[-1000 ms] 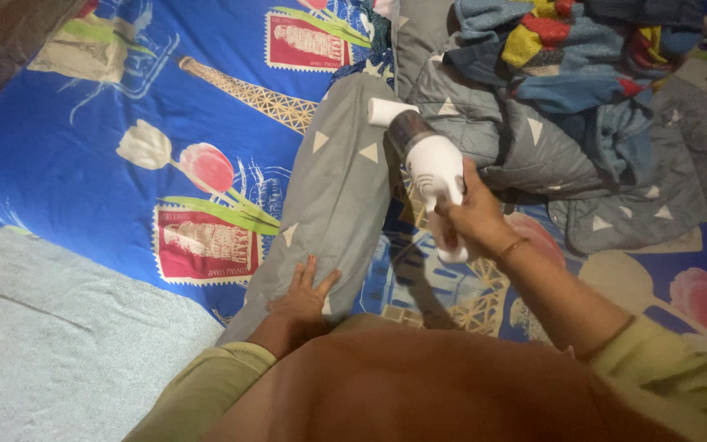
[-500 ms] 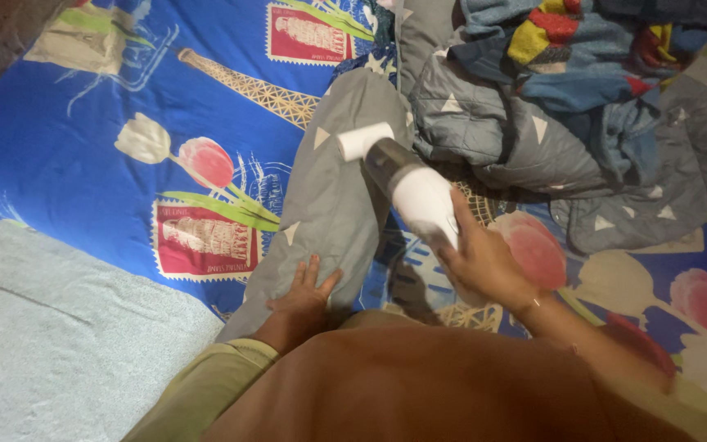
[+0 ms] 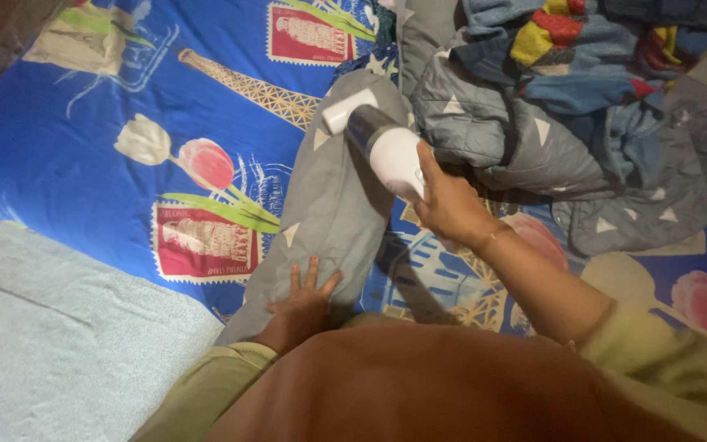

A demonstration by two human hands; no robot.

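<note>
Head view, looking down over a person's chest: the right hand (image 3: 450,205) is wrapped tight around the handle of a white handheld vacuum (image 3: 380,143), fingers fully closed on it, a thin bangle showing at the wrist. The vacuum slants up and to the left from the hand, its dark clear canister sitting between the white body and the short white nozzle (image 3: 345,110). The nozzle lies over the upper end of a long grey pillow (image 3: 329,205) printed with pale triangles; whether it touches the cloth cannot be told.

The left hand (image 3: 304,299) lies flat and open on the pillow's lower end, fingers spread and pointing away from the body, holding nothing. Both arms wear pale yellow-green sleeves (image 3: 206,389).

The pillow runs lengthwise down the middle of the view, from the vacuum's nozzle to the person's left hand, resting on a bright blue bedsheet (image 3: 83,115) patterned with tulips, stamps and a lattice tower. Just to the right of the vacuum, a crumpled grey quilt (image 3: 533,147) with the same triangle print is heaped on the sheet, touching the pillow's top. A tangle of multicoloured clothes (image 3: 583,57) in blue, yellow and red sits on the quilt at the upper right. A pale grey-green mat (image 3: 59,344) covers the lower left corner, beside the sheet's edge.
</note>
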